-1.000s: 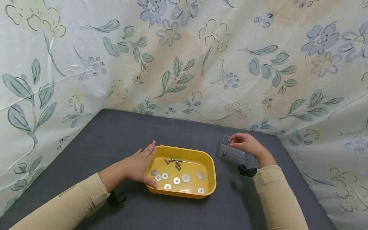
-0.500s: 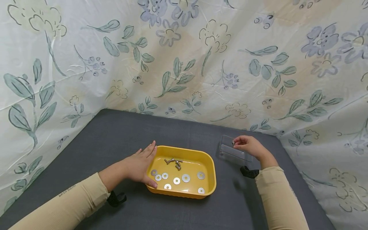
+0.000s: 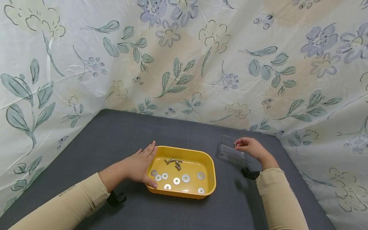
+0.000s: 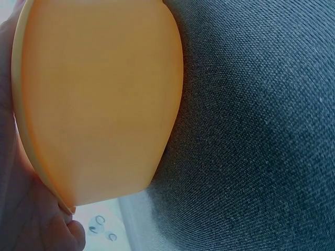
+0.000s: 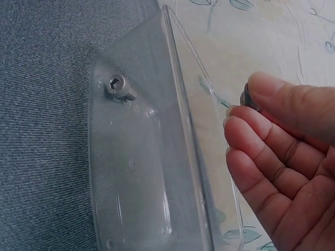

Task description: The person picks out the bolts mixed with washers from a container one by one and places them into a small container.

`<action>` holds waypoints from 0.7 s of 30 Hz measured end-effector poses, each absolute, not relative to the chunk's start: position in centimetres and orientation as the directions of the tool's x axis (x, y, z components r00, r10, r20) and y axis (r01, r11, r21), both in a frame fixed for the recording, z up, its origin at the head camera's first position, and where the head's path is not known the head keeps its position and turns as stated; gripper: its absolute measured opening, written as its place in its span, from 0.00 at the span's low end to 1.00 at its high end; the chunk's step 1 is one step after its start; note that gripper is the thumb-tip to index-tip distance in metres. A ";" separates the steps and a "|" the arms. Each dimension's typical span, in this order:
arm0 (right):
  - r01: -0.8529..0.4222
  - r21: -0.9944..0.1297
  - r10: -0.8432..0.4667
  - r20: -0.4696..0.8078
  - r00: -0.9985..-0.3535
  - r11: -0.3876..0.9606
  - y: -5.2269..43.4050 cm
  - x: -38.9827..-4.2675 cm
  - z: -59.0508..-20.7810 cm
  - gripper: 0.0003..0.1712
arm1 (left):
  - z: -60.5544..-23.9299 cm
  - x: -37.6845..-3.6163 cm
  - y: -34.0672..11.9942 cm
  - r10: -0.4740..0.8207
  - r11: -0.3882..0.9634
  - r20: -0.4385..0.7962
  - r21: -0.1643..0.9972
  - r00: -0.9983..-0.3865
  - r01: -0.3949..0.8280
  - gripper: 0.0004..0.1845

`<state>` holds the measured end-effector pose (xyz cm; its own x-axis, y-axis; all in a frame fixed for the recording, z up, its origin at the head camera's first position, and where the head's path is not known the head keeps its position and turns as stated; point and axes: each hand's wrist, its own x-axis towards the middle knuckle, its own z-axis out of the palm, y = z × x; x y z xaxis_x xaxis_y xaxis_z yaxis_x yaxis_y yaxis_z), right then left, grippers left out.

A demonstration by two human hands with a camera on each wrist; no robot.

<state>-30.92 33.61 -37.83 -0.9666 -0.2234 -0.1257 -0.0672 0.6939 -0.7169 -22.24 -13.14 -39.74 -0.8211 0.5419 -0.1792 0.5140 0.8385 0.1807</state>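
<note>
In the head view my left hand rests with straight, spread fingers across the left end of the yellow tub, its thumb over the front corner. The left wrist view shows the tub's outer wall with the palm at its rim. To the right, my right hand pinches a small metal screw between thumb and forefinger, mostly hidden by them. It is held above the clear plastic box. Inside that box, at one end, lies a socket-head screw.
Several metal screws lie together toward the back of the tub, with several flat washers spread around the front and right. Everything stands on a dark grey table. A floral curtain hangs behind and along the sides.
My right hand has shifted slightly right and down over the clear box, still pinching the screw. The left hand and the tub have stayed in place.
</note>
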 end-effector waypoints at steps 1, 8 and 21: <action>-0.062 -0.719 -0.220 -0.128 -0.967 0.692 33.6 -30.9 -37.8 0.22 | -39.7 -22.2 -13.1 0.541 0.839 -0.178 0.181 -0.822 0.513 0.73; -0.055 -0.721 -0.227 -0.144 -0.963 0.691 33.7 -30.7 -37.9 0.19 | -39.6 -22.0 -13.1 0.540 0.839 -0.175 0.191 -0.823 0.510 0.73; -0.084 -0.702 -0.229 -0.115 -0.967 0.707 33.1 -30.6 -37.5 0.17 | -39.6 -21.7 -13.0 0.545 0.835 -0.168 0.198 -0.822 0.513 0.72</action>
